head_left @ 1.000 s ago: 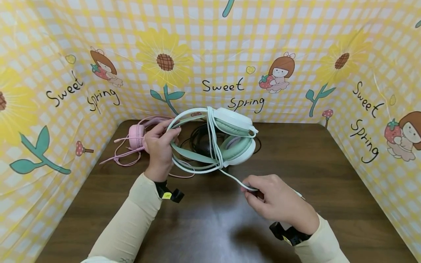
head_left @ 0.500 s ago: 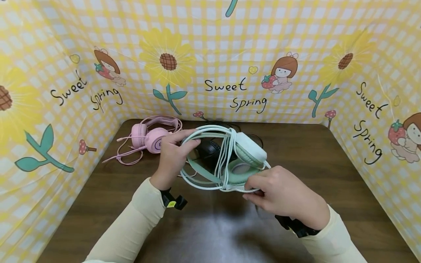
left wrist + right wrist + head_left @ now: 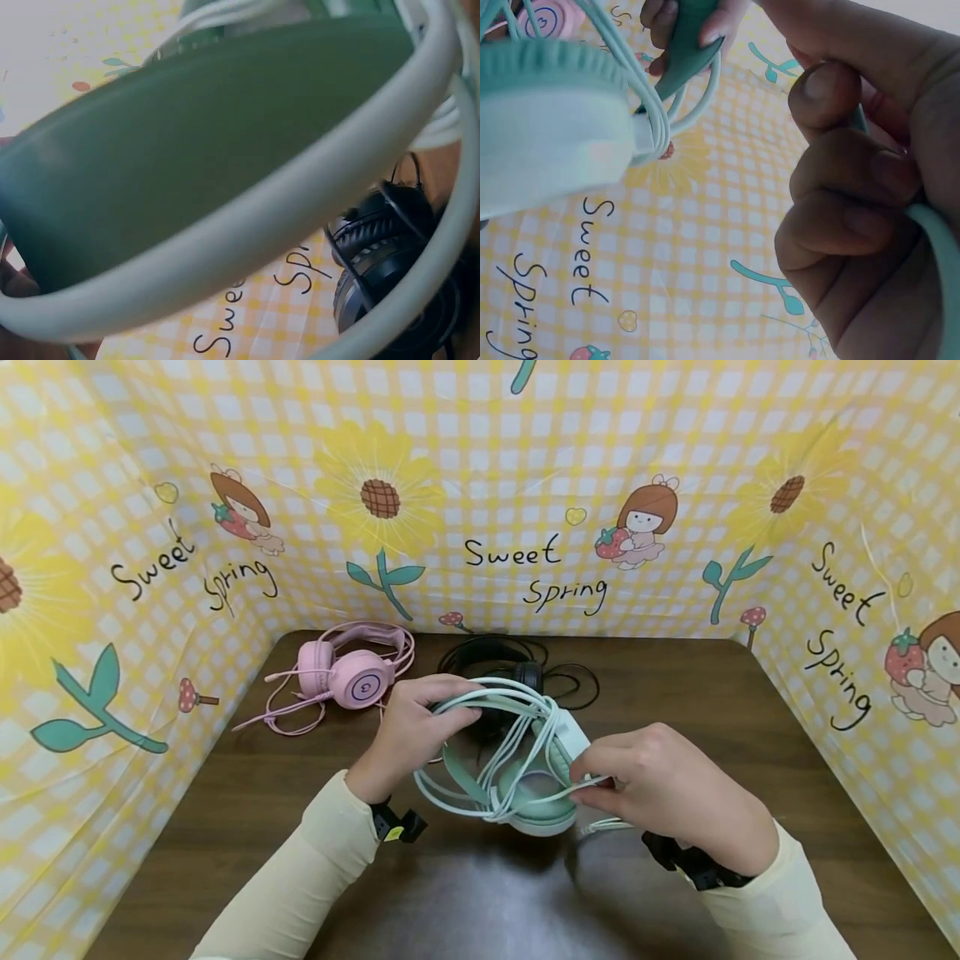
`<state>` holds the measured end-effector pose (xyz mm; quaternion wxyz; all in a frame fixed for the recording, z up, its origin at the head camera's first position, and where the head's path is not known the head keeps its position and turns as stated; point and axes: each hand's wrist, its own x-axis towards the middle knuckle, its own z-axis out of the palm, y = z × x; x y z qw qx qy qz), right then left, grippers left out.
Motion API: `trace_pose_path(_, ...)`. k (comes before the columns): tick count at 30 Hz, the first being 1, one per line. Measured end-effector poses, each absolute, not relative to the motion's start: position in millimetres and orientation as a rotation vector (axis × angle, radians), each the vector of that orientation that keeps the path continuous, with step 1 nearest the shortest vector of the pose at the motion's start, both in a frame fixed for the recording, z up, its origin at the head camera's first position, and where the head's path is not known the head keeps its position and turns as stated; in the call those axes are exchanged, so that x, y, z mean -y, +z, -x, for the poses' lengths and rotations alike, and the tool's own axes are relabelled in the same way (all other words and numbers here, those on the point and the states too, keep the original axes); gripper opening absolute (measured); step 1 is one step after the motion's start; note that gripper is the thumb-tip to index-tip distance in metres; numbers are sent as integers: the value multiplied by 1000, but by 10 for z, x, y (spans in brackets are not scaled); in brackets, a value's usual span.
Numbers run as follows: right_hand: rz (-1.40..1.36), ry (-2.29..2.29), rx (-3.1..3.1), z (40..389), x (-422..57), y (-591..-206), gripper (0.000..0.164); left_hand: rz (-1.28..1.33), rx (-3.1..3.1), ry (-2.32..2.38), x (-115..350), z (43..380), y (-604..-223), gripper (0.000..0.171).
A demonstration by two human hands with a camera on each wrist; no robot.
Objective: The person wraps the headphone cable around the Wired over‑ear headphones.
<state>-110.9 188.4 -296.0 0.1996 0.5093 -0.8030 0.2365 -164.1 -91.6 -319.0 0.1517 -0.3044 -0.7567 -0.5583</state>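
A pair of mint-green and white headphones point(image 3: 536, 814) is held up over the table, its thin pale cable point(image 3: 555, 796) wound several times round headband and ear cups. My left hand point(image 3: 412, 727) grips the headband at its left side; in the left wrist view the green headband pad point(image 3: 202, 165) fills much of the picture. Beside the ear cups, my right hand point(image 3: 663, 785) pinches the cable. Curled fingers point(image 3: 832, 172) hold it in the right wrist view, where a white ear cup point(image 3: 555, 135) also shows. A loose cable end point(image 3: 607, 825) hangs below the right hand.
Pink headphones point(image 3: 360, 681) with a loose cable lie at the table's back left. Black headphones point(image 3: 528, 675) lie behind the held pair, partly covered by it. Yellow checked cloth point(image 3: 480, 485) walls in the dark wooden table point(image 3: 225, 860) at back and sides.
The mint headphones have come down and nearer, tilting, with the left hand moving slightly right. My right hand, holding the cable, has moved rightward. More of the pink and black headphones shows.
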Motion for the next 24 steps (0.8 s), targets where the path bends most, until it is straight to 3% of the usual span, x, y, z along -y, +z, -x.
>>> trace_pose_path(10,-1445,678,2249,1140,-1975,-2900,33,1129,2164,-1565,985,1782,-3383,22)
trace_pose_path(15,-1411,784,2237,1166,-2022,-2870,12,1262,2190,-1516,993,1771,-3411,23)
trace_pose_path(18,-1381,816,2217,1189,-2049,-2866,17,1335,2191,-1495,971,1727,-3351,22)
trace_pose_path(24,-1328,795,2180,1256,-2127,-2891,10,1428,2134,-1566,973,1699,-3279,22)
